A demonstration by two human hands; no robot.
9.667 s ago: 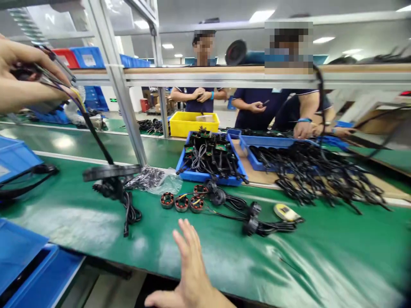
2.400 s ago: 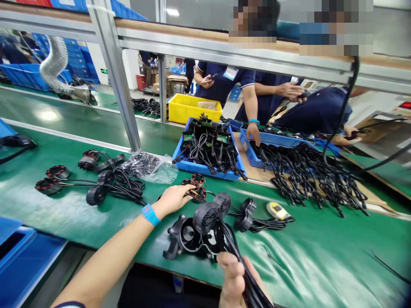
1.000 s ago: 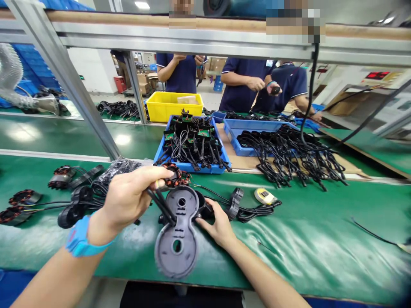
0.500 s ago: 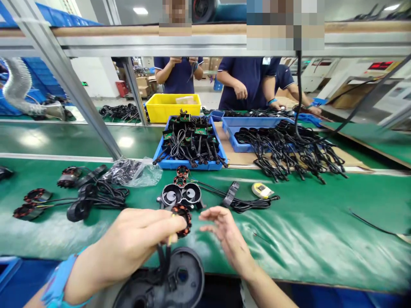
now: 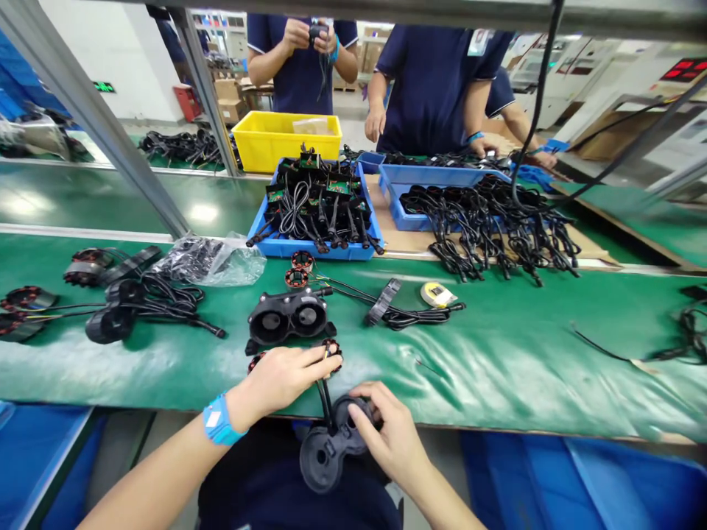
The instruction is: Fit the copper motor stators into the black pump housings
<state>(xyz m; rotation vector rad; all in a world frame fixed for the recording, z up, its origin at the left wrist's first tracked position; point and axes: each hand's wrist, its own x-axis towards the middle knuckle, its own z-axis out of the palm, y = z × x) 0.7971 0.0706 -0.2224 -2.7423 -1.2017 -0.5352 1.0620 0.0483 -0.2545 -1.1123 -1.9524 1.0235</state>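
Observation:
My left hand [image 5: 290, 375], with a blue wrist strap, has its fingers on a copper-wound coil ring [image 5: 331, 355] at the bench's front edge. Part of a second coil ring [image 5: 256, 361] shows beside that hand. Black cables run from the coils down to a black double-round cover [image 5: 323, 460]. My right hand [image 5: 387, 427] grips the upper right lobe of this cover, which hangs tilted in front of the bench edge. Just behind the coils, a black twin-cup housing [image 5: 287, 315] lies on the green mat.
Blue bins [image 5: 314, 246] of cabled parts stand at the back, near a yellow bin [image 5: 284, 143]. More coils and cables [image 5: 160, 298] lie left, a yellow-white tape roll [image 5: 439, 294] right. People stand across the bench.
The view has tilted down. The left hand has brought the coil down near the mat. My right hand, open before, now holds the cover. The twin-cup housing has changed its orientation.

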